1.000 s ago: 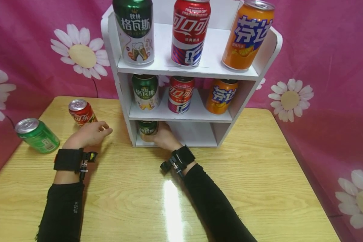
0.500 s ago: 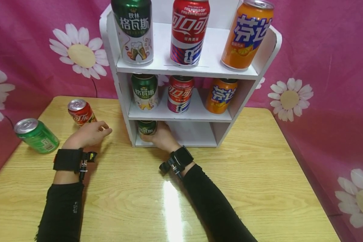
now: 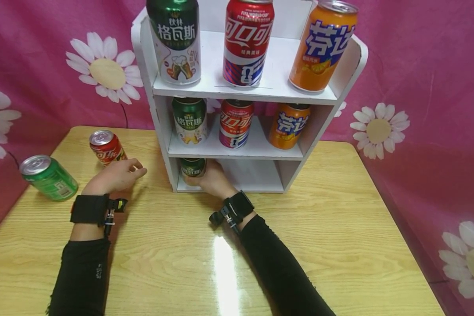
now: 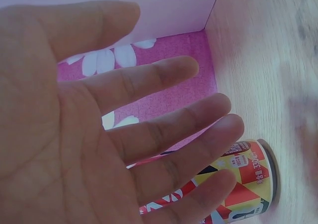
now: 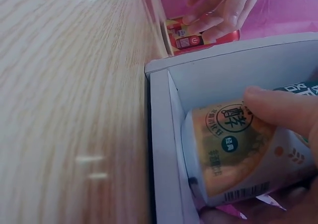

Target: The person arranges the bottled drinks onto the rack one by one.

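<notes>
On the lowest level of a white shelf (image 3: 246, 156), at its left end, my right hand (image 3: 217, 181) grips a green drink can (image 3: 193, 166). The right wrist view shows this can's gold and white lower part (image 5: 233, 152), with the thumb across its side and fingers around the far side. My left hand (image 3: 116, 175) hovers near a red cola can (image 3: 106, 147) on the table, its fingers loosely spread and holding nothing. The same cola can (image 4: 251, 179) shows behind the fingers in the left wrist view, partly hidden by them.
A light green can (image 3: 49, 177) stands at the table's left side. The middle level bears a green can (image 3: 189, 120), a red can (image 3: 236, 123) and an orange can (image 3: 289, 126). Matching green (image 3: 177, 41), red (image 3: 248, 44) and orange (image 3: 323, 46) cans stand on top.
</notes>
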Available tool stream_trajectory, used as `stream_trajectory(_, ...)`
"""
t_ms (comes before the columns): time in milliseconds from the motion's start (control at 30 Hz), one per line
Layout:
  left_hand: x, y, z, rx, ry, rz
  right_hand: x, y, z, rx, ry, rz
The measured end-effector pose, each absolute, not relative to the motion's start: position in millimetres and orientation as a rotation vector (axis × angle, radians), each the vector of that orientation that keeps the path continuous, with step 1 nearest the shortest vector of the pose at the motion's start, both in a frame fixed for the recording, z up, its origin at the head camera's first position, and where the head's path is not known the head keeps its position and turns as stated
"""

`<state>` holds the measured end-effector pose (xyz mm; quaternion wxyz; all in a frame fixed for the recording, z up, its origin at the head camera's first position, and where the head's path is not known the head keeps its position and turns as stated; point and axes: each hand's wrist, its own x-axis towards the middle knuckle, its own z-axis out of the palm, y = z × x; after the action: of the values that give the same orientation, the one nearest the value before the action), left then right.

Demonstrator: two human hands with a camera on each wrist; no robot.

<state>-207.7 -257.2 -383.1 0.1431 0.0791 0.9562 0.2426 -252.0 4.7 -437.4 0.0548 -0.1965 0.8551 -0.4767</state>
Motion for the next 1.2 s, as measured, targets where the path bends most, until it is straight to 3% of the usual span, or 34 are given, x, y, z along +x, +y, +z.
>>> stream_trajectory(267, -207.8, -257.9, -383.6, 0.242, 2.774, 0.731, -249.3, 20.1, -434.2, -0.674, 2.634, -1.344)
stream_trajectory(633, -211.0, -260.6, -379.4, 0.239, 2.866, 0.803, -238.8, 90.9, -412.3, -0.796, 2.698, -0.987)
stream_trajectory(1200, -207.8, -262.1, -377.8, 0.107, 3.428, 1.215, -209.9, 186.4, -400.7, -0.799, 2.679, -0.901)
